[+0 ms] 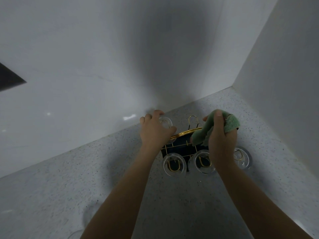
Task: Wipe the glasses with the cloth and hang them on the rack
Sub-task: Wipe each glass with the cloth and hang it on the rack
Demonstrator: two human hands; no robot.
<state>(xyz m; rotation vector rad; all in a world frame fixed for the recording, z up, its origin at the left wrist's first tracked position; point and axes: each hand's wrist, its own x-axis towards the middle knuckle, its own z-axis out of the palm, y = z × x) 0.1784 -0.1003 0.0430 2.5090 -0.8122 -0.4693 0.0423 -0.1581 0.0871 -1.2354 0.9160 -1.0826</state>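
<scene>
A gold wire rack [185, 131] with a dark base stands on the speckled counter near the back wall. Three clear glasses hang upside down on its near hooks: one at the left [174, 164], one in the middle [200, 163], one at the right [242, 158] partly behind my right wrist. My left hand [154, 131] grips a fourth glass [165, 122] over the rack's far left hook. My right hand [221, 135] holds a crumpled green cloth [229, 125] above the rack. One far hook [193, 119] stands bare.
The grey speckled counter [86, 178] runs into a corner between a glossy white back wall [86, 66] and a white side panel [284, 83] at the right. A faint clear object [76, 234] shows at the bottom edge, left of my arm.
</scene>
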